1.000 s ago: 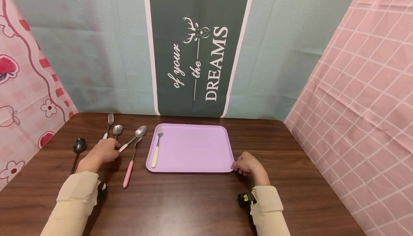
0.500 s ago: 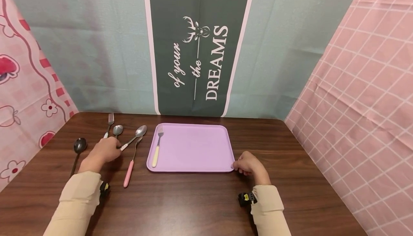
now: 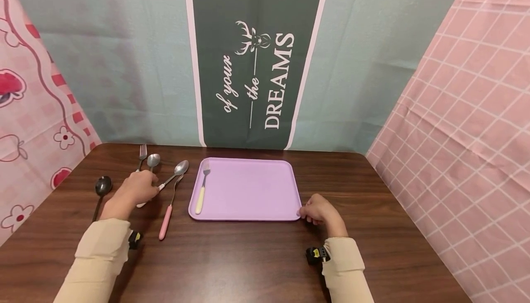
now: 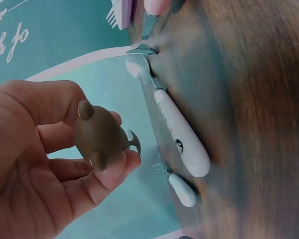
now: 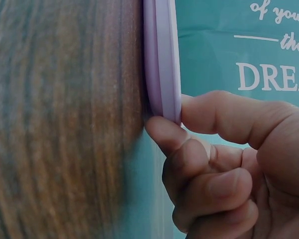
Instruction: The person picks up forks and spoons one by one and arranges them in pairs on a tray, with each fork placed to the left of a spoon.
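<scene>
My left hand (image 3: 135, 189) grips a spoon (image 3: 153, 160) by its brown handle (image 4: 100, 135), whose end has two small ear-like knobs. Beside that hand lies a white-handled spoon (image 3: 181, 168), its handle (image 4: 182, 132) partly covered by my fingers in the head view. A white-handled fork (image 3: 142, 152) lies just beyond. My right hand (image 3: 322, 212) pinches the near right corner of the purple tray (image 3: 252, 218), thumb on one face and a finger on the other (image 5: 167, 133). On the tray's left side rests a fork with a cream handle (image 3: 200, 201).
A fork with a pink handle (image 3: 165, 222) lies between my left hand and the tray. Far left is a dark ladle-like spoon (image 3: 103, 186), its handle running behind my sleeve. A hanging cloth (image 3: 352, 86) closes off the table's back edge.
The brown-handled spoon has risen slightly away from me with my left hand, baring more of the white spoon handle. My right hand keeps its pinch on the tray corner.
</scene>
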Motion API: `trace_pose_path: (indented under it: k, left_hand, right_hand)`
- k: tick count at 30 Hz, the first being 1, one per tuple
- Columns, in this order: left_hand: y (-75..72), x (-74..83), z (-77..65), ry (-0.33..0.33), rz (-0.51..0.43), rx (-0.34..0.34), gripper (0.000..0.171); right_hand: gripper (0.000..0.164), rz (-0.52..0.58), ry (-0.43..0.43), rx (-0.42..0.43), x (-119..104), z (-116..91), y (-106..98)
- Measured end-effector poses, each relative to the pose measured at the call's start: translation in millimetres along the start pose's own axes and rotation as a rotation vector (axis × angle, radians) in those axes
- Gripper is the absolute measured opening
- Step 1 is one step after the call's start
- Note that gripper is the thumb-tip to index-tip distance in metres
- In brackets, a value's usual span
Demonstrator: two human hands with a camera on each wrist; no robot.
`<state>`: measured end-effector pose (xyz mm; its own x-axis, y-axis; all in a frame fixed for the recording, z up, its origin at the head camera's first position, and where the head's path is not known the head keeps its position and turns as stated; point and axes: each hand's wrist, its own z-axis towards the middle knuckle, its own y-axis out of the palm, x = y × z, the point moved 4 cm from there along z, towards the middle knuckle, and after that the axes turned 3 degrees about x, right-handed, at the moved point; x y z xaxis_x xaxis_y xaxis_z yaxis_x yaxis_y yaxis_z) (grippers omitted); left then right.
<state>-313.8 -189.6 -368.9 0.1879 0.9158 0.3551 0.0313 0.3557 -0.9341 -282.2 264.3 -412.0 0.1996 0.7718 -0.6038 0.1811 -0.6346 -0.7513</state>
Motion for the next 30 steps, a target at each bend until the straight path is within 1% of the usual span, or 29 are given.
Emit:
trace_pose_path:
  k: [3, 8, 10, 14, 18, 22, 24, 27, 30]
  left_hand:
    - [1.1, 0.1, -0.3, -0.007, -0.016, -0.009, 0.03]
    - [4.3, 0.5, 0.4, 0.009, -0.03, -0.011, 0.015]
    - [6.6, 0.6, 0.7, 0.021, -0.032, -0.008, 0.01]
    - [12.0, 3.3, 1.3, 0.075, -0.023, 0.019, 0.001]
    - [16.1, 9.2, 2.2, 0.119, -0.012, 0.041, 0.004]
    - [19.3, 15.5, 3.3, 0.104, -0.034, 0.031, 0.006]
    - [21.2, 19.6, 4.4, 0.096, -0.043, 0.026, 0.004]
    - [23.1, 27.7, 6.5, 0.092, -0.051, 0.028, 0.014]
    - [24.7, 36.1, 8.5, 0.082, -0.073, 0.029, 0.029]
  right_hand:
    - [0.023, 0.001, -0.001, -0.004, 0.0, 0.5, -0.5]
    - [0.023, 0.005, -0.003, -0.002, 0.5, 1.8, -1.1]
    - [0.024, 0.004, -0.002, -0.004, 1.2, 2.6, -1.1]
    - [0.023, -0.009, -0.003, -0.006, 2.6, 4.5, -0.9]
    - [0.022, -0.017, -0.005, -0.005, 2.5, 6.1, -0.9]
    - [0.022, -0.021, -0.008, -0.008, 1.6, 6.9, -1.2]
    - [0.021, -0.022, -0.01, -0.01, 1.2, 7.5, -1.5]
    - [0.021, -0.018, -0.009, -0.015, 0.6, 8.3, -2.4]
    - [0.021, -0.013, 0.0, -0.016, -0.4, 9.0, -4.0]
